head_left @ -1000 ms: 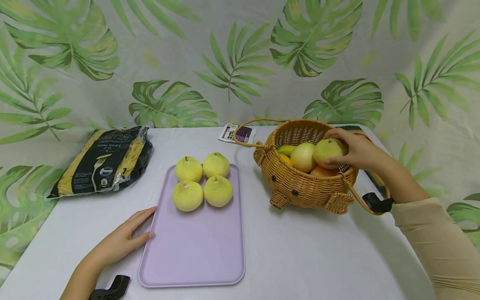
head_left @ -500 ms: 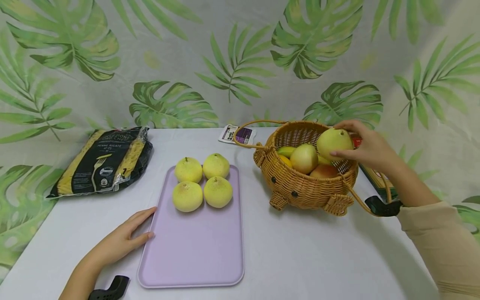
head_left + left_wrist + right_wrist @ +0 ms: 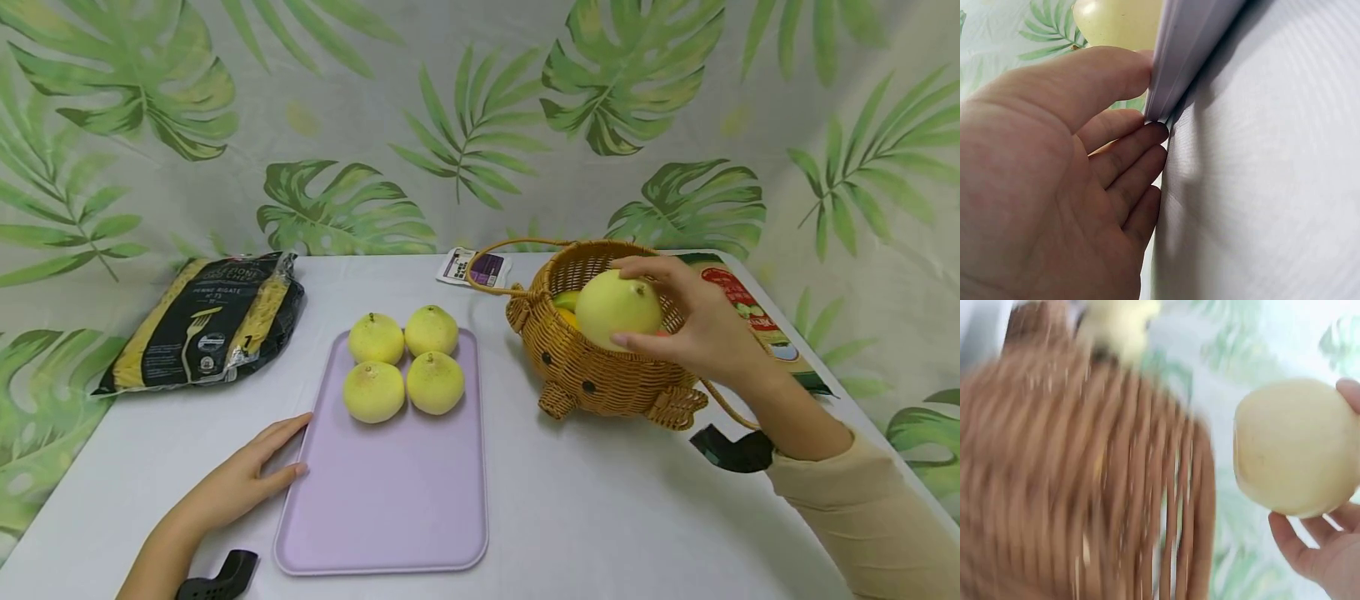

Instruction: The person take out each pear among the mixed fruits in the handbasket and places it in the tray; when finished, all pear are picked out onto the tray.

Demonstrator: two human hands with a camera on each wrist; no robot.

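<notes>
My right hand (image 3: 701, 321) grips a round, pale yellow-green pear (image 3: 617, 308) just over the mouth of the wicker basket (image 3: 600, 383). Its stem end faces up and right. In the right wrist view the same pear (image 3: 1294, 447) is held by the fingertips, beside the blurred basket weave. My left hand (image 3: 232, 483) rests at the left edge of the lilac tray (image 3: 390, 500), fingers spread and nearly straight. In the left wrist view its thumb and fingertips touch the tray's rim (image 3: 1175, 59). Several similar pears (image 3: 405, 362) stand close together at the tray's far end.
A black pasta bag (image 3: 210, 321) lies at the back left. A small white-and-purple packet (image 3: 474, 268) lies behind the basket's looped handle (image 3: 487, 260). A green-and-red package (image 3: 742, 300) lies right of the basket. Yellow and green fruit (image 3: 567, 304) shows inside the basket.
My right hand has lifted the pear out of the basket's right side and moved it left and nearer. The left hand and the tray have stayed put.
</notes>
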